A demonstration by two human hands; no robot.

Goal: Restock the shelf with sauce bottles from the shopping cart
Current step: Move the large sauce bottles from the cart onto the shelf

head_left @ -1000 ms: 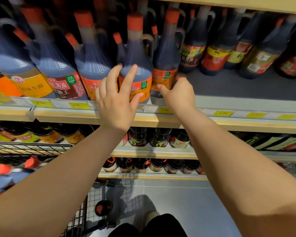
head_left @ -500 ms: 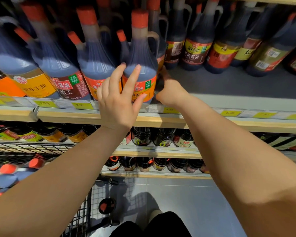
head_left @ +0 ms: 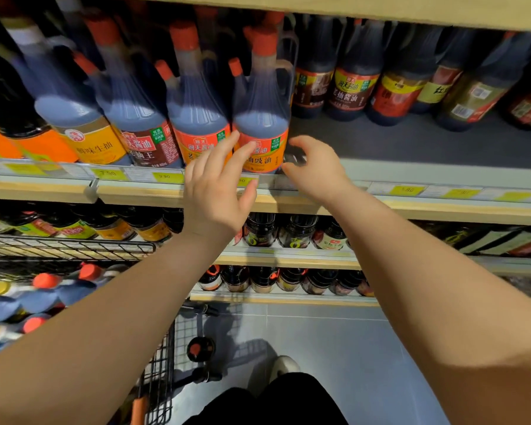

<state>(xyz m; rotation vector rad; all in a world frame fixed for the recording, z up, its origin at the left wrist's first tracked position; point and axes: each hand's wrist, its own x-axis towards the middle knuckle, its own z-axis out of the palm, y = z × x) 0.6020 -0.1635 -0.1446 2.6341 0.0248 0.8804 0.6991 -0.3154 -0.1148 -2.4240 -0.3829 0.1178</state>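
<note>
Head view. The left hand (head_left: pixel 215 194) is spread open with straight fingers (head_left: pixel 224 154), whose tips lie flat against the orange label of a dark plastic sauce bottle with a red cap and a moulded side handle (head_left: pixel 261 118). It grips nothing; the flat contact reads as a nudge that squares the bottle to the front edge. The right hand (head_left: pixel 316 170) sits on the far side of the same bottle, with its thumb tip just beside the base and its other fingers (head_left: pixel 304 145) loosely curled around nothing visible; a dark blur at their tips cannot be identified. The bottle stands upright between the two sets of fingers, at the front of the grey-decked, wood-edged shelf (head_left: pixel 411 142), touching a matching orange-labelled bottle (head_left: pixel 196 118) beyond the left fingertips. Bare shelf deck lies beyond the right fingertips, in front of a back row of dark bottles with yellow and red labels (head_left: pixel 353 87), which suggests the front row is being extended that way. Yellow price tags (head_left: pixel 406 190) line the rail just below both hands. Near the left forearm, the black wire shopping cart (head_left: pixel 160 363) holds more red-capped bottles lying on their sides (head_left: pixel 43 289), so restocking appears to be unfinished.
</note>
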